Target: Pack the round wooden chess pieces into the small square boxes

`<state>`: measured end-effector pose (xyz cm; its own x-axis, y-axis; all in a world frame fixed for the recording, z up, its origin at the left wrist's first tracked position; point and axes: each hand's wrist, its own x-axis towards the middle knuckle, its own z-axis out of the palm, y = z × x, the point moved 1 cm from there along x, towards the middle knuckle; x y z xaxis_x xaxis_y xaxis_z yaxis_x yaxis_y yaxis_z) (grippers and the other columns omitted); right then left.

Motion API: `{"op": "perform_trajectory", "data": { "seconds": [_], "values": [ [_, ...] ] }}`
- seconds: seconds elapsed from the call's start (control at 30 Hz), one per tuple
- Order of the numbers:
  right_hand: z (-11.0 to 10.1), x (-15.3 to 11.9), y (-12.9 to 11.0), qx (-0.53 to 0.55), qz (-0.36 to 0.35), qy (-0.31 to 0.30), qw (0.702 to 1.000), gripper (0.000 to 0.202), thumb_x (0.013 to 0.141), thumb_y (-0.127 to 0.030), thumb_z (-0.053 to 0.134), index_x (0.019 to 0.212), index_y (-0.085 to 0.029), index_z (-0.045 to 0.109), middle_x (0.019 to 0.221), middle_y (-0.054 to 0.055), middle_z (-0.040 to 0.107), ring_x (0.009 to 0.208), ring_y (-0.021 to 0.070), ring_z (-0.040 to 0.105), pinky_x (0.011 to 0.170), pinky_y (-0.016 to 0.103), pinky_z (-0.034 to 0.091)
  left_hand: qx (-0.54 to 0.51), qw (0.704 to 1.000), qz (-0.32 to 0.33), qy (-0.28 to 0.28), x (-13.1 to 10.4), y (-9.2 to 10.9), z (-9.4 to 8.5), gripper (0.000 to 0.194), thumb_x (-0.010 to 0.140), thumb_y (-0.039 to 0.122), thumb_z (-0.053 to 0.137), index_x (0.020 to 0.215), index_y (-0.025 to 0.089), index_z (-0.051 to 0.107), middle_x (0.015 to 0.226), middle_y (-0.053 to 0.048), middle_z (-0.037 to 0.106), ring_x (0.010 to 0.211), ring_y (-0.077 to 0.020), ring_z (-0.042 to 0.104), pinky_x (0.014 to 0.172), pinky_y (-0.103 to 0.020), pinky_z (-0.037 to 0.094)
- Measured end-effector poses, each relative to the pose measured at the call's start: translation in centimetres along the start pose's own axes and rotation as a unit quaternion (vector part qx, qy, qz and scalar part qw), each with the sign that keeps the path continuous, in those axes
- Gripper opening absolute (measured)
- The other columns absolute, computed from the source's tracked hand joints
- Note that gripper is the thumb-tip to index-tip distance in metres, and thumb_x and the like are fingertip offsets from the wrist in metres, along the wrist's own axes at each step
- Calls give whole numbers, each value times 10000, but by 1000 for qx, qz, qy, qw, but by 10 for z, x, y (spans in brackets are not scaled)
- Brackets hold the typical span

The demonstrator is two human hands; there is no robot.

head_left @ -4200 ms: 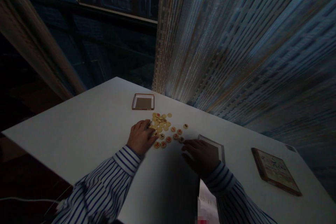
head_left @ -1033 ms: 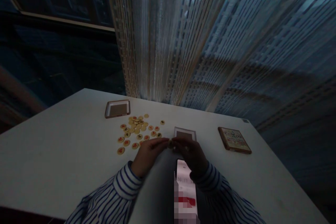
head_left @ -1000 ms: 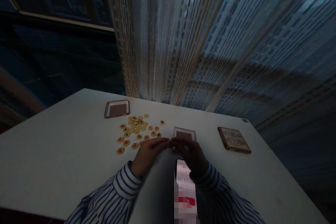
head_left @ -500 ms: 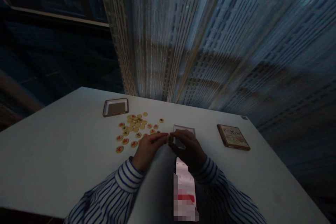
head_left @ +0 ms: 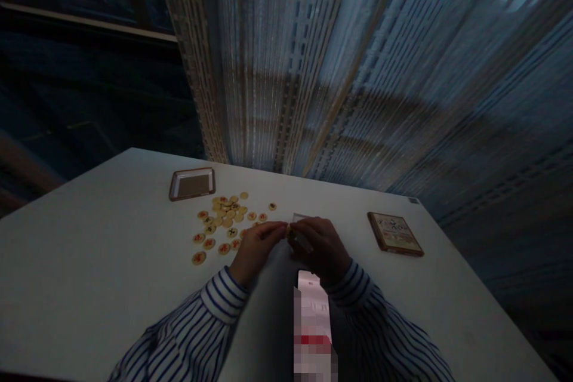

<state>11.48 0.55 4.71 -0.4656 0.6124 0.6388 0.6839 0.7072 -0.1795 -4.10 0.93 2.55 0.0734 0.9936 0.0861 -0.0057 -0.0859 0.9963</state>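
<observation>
Both of my hands meet over the middle of the table. Between their fingertips is a Chinese chess piece (head_left: 290, 232), small, round and mostly covered; whether more than one is there cannot be seen. My left hand (head_left: 256, 249) pinches it from the left, thumb and fingers close together. From the other side, my right hand (head_left: 323, 249) grips it with curled fingers. Loose Chinese chess pieces (head_left: 230, 213), pale wood with red or dark characters, lie left of my hands, some heaped and some spread singly. Behind my right hand, a pale tray (head_left: 301, 216) is largely hidden.
An open shallow box part (head_left: 192, 185) lies at the far left. On the right rests a closed box with a printed lid (head_left: 396, 233). A lit phone (head_left: 313, 295) lies below my right hand. A string curtain (head_left: 268, 101) hangs behind the white table (head_left: 111, 262).
My view has shifted slightly, so the table things sit a little further left. My hands stay together on the piece; its dark marking now shows more, and my right hand covers more of the tray.
</observation>
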Motion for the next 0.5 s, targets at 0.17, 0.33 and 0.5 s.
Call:
{"op": "perform_trajectory", "data": {
  "seconds": [0.17,0.33,0.5],
  "values": [
    [4,-2,10,6,21,2,1000,164,793,-266,554,916,-171,610,854,82,670,797,187,593,711,316,431,39,999,19,26,9,-9,3,244,735,347,566,813,148,684,768,-51,712,692,-167,635,648,-291,511],
    [4,-4,20,3,42,1,999,189,785,-280,566,923,-161,615,868,89,674,800,199,598,697,325,440,112,992,46,36,11,-29,6,258,771,349,518,819,147,671,765,-57,703,705,-172,636,655,-294,504],
    [1,-3,26,10,54,-9,998,198,798,-280,548,938,-160,620,852,86,676,786,189,597,694,318,443,181,979,91,27,6,-38,6,214,780,308,509,776,165,668,743,-46,672,692,-158,608,646,-283,484]
  ]
}}
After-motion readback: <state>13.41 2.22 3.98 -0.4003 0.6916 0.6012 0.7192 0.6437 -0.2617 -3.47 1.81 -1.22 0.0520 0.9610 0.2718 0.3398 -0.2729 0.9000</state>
